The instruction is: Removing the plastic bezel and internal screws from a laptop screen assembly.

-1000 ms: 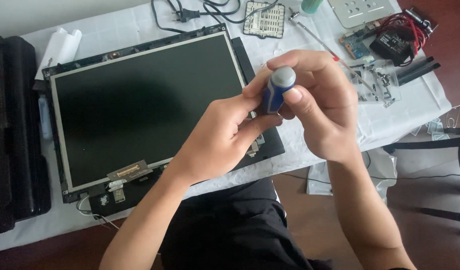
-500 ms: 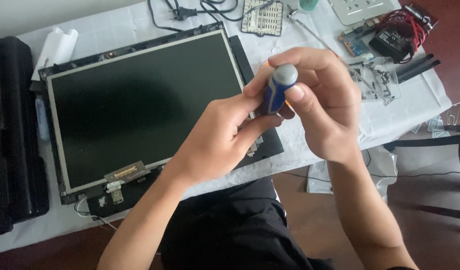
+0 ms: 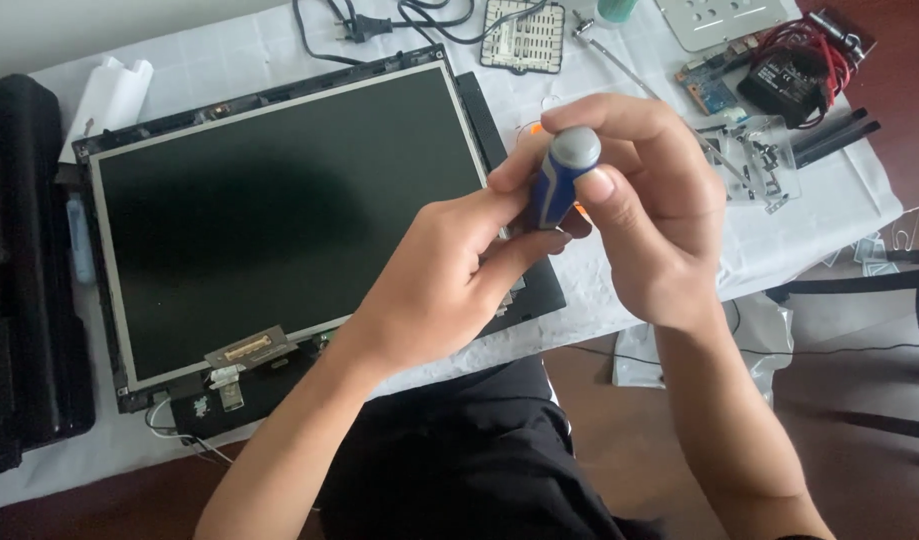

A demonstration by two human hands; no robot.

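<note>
Blue, grey-capped screwdriver (image 3: pixel 559 175), upright, handheld

LCD panel (image 3: pixel 279 210) lies flat on table (image 3: pixel 829 215), left of centre. Case (image 3: pixel 24 270) at far left edge. Both hands over panel's right edge; screwdriver (image 3: pixel 561 178) upright btwn left hand (image 3: pixel 444 285) and right hand (image 3: pixel 644 215), tip hidden, prob. on the bezel. Behind: cables (image 3: pixel 399 20), vented plate (image 3: pixel 522 35). Right rear: circuit board (image 3: pixel 714 88), clear bracket (image 3: pixel 764 160).

A white cloth (image 3: pixel 279 60) covers the table, a brown floor (image 3: pixel 619 420) below, in soft daylight.
</note>
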